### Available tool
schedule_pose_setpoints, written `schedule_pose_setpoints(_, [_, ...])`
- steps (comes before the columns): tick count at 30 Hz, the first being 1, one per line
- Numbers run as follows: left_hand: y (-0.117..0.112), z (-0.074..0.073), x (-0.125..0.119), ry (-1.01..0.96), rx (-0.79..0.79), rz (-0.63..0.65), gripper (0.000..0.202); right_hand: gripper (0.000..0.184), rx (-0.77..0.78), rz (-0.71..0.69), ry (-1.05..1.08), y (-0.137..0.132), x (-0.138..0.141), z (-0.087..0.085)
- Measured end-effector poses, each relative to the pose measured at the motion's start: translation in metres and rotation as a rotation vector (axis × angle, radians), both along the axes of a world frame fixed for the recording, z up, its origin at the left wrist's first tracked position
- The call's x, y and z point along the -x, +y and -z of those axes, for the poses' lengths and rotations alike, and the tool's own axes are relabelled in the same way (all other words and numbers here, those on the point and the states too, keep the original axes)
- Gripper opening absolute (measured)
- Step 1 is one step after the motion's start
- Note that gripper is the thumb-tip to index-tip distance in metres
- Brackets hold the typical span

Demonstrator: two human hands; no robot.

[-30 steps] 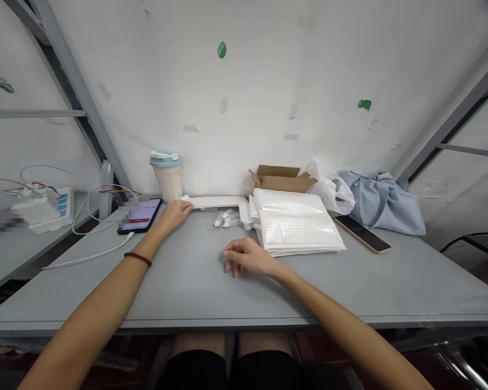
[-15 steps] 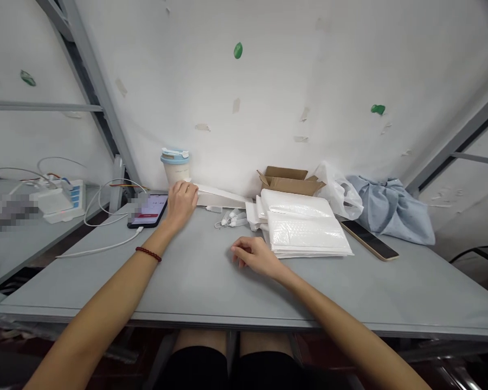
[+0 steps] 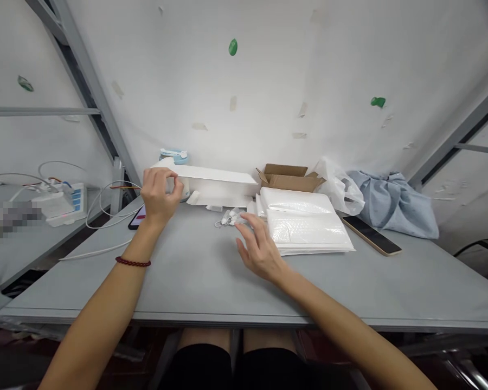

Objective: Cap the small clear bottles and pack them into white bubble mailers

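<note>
My left hand is closed, thumb and fingers pinching the left end of a long white card box. The box's upper panel is lifted on that side, in front of a paper cup with a blue lid. My right hand is open with fingers apart, just above the desk and holding nothing. Its fingertips are nearest to several small white pieces with loops, some in clear wrapping. Beside it lies a stack of white bubble mailers. What the left fingertips pinch is partly hidden.
Behind the mailers stand an open brown carton and a white plastic bag. A phone and a blue-grey cloth bag are at right. A second phone, white cables and a power strip are at left.
My left hand has risen and moved left, lifting the white box's upper panel, which now covers much of the cup. My right hand has opened and reached slightly forward toward the small white pieces.
</note>
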State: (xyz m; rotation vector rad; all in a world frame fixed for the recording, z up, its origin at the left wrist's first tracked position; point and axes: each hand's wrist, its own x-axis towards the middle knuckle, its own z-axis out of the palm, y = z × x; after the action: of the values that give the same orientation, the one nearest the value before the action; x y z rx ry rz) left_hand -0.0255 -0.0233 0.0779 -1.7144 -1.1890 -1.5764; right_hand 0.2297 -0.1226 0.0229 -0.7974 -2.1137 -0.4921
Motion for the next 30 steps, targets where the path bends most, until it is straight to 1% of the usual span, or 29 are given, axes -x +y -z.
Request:
schedule_pose_setpoints(2, [-0.007,-0.002,-0.005,0.033,-0.008,0.055,0.004,0.040,-0.106,0.067,-0.035,-0.002,0.000,0.000])
schedule_pose_setpoints(4, [-0.014,-0.003,-0.013,0.054,0.004,0.098,0.004,0.044,-0.161,0.145,-0.032,-0.004,0.002,0.002])
schedule_pose_setpoints(6, [-0.021,-0.002,-0.022,0.033,0.050,0.121,0.004,0.048,-0.185,0.229,-0.027,-0.003,0.004,0.003])
schedule_pose_setpoints(9, [-0.029,0.003,-0.034,-0.047,0.157,0.154,0.009,0.051,-0.168,0.323,-0.051,0.000,0.003,0.003])
schedule_pose_setpoints(11, [-0.033,0.008,-0.040,-0.123,0.235,0.168,0.015,0.050,-0.139,0.352,-0.076,0.004,0.000,0.002])
schedule_pose_setpoints(13, [-0.034,0.011,-0.044,-0.209,0.294,0.190,0.020,0.045,-0.118,0.351,-0.099,0.008,-0.005,0.001])
schedule_pose_setpoints(15, [-0.032,0.011,-0.046,-0.291,0.330,0.214,0.023,0.040,-0.115,0.336,-0.122,0.011,-0.009,0.000])
schedule_pose_setpoints(17, [-0.027,0.010,-0.045,-0.346,0.370,0.214,0.024,0.036,-0.146,0.337,-0.137,0.013,-0.012,0.000])
schedule_pose_setpoints(18, [-0.025,0.009,-0.044,-0.368,0.420,0.207,0.023,0.034,-0.172,0.345,-0.142,0.013,-0.013,0.000])
schedule_pose_setpoints(19, [-0.022,0.008,-0.042,-0.396,0.505,0.211,0.022,0.033,-0.198,0.352,-0.147,0.013,-0.014,0.001])
schedule_pose_setpoints(20, [-0.019,0.007,-0.040,-0.438,0.631,0.236,0.021,0.031,-0.222,0.352,-0.151,0.013,-0.014,0.001])
schedule_pose_setpoints(21, [-0.017,0.007,-0.039,-0.492,0.788,0.286,0.020,0.030,-0.242,0.348,-0.156,0.012,-0.013,0.001])
schedule_pose_setpoints(23, [-0.013,0.008,-0.035,-0.606,1.111,0.440,0.017,0.029,-0.260,0.328,-0.173,0.010,-0.011,0.002])
schedule_pose_setpoints(24, [-0.011,0.009,-0.033,-0.650,1.239,0.516,0.016,0.028,-0.259,0.319,-0.182,0.009,-0.009,0.003])
schedule_pose_setpoints(25, [-0.009,0.010,-0.031,-0.675,1.333,0.574,0.015,0.028,-0.254,0.317,-0.187,0.007,-0.007,0.003])
schedule_pose_setpoints(26, [-0.007,0.011,-0.027,-0.684,1.386,0.598,0.015,0.026,-0.242,0.325,-0.189,0.006,-0.005,0.004])
schedule_pose_setpoints(27, [-0.005,0.012,-0.022,-0.683,1.410,0.592,0.015,0.024,-0.224,0.334,-0.190,0.004,-0.002,0.005])
schedule_pose_setpoints(28, [-0.004,0.013,-0.015,-0.681,1.419,0.567,0.015,0.023,-0.199,0.340,-0.194,0.002,0.000,0.006])
schedule_pose_setpoints(30, [-0.001,0.014,0.001,-0.655,1.381,0.463,0.013,0.022,-0.128,0.322,-0.218,-0.001,0.003,0.007])
